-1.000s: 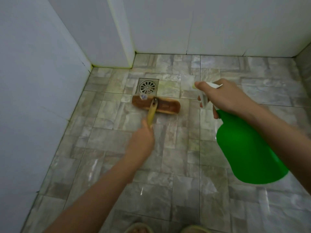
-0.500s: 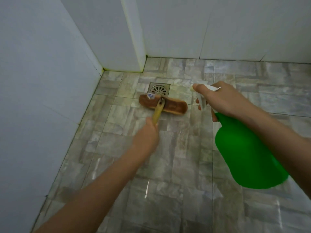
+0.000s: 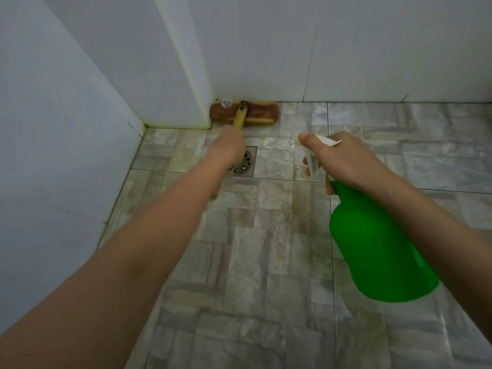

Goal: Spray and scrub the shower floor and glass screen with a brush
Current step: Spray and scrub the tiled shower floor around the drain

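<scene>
My left hand (image 3: 229, 147) grips the brown wooden brush (image 3: 250, 114) at upper centre, my right hand (image 3: 343, 158) the green plastic spray bottle (image 3: 378, 249); grey tiled floor (image 3: 266, 262) perhaps half-scrubbed, glass screen unseen.

Brush (image 3: 257, 114): head looks like brown wood, dull and grain-streaked, with a small paper-like sticker (image 3: 226, 103) on top. Its handle (image 3: 239, 119) is yellow and smooth, material not discernible. Spray bottle (image 3: 378, 249): smooth green plastic, slightly translucent, low sheen, with a white plastic trigger head (image 3: 311, 159). Floor tiles (image 3: 266, 262): mottled grey stone-look, glossy, with pale streaked reflections; drain grate (image 3: 246, 162): dull grey metal, slotted; wall tiles (image 3: 346, 49): plain white, smooth, near matt, with thin dark joints and yellowish sealant at the base.
</scene>
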Tool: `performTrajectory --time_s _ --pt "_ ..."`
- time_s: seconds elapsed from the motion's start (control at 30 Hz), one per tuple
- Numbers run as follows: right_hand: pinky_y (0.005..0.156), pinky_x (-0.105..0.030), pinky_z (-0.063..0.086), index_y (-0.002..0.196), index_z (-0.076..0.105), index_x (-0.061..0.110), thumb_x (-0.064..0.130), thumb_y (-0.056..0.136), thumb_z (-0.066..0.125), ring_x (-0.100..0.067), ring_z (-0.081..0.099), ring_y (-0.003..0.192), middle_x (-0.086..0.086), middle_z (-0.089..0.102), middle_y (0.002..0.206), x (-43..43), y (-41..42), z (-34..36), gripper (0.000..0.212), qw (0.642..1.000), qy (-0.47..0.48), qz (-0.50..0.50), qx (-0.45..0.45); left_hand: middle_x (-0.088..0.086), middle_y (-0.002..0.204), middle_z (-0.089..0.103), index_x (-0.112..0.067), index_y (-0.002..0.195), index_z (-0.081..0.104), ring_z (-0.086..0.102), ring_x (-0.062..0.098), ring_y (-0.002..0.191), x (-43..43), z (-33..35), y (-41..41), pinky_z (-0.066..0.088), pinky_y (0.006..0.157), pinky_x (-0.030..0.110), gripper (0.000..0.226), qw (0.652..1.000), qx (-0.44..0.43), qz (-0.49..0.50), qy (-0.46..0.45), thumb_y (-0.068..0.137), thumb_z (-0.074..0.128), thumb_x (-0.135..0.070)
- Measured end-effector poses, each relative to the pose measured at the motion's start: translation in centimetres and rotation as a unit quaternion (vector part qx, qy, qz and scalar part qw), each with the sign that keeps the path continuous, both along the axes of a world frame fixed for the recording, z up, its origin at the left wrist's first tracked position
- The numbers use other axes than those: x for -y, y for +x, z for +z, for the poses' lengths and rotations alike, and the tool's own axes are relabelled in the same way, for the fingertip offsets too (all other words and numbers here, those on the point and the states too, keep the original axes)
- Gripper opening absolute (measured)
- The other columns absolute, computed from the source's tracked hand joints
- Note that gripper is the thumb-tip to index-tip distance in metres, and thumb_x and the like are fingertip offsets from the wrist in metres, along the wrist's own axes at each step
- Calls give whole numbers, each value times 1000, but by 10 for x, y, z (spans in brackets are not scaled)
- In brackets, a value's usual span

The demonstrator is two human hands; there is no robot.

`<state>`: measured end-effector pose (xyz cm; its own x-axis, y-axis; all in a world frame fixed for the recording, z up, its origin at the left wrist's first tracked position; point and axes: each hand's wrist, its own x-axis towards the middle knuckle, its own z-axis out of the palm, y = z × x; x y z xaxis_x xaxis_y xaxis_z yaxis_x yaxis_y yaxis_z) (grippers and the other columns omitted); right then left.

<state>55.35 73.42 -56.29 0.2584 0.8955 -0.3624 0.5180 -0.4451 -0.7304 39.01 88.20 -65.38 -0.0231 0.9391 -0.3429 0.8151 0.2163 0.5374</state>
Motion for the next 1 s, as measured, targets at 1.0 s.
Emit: performTrajectory --time_s 1.0 --pt "53 -27 46 86 69 1 54 97 46 -21 59 37 -8 74 75 7 -42 -7 60 998 -23 59 6 16 104 59 -3 109 53 56 32 89 40 -15 -163 40 72 35 43 985 -172 18 11 101 27 -38"
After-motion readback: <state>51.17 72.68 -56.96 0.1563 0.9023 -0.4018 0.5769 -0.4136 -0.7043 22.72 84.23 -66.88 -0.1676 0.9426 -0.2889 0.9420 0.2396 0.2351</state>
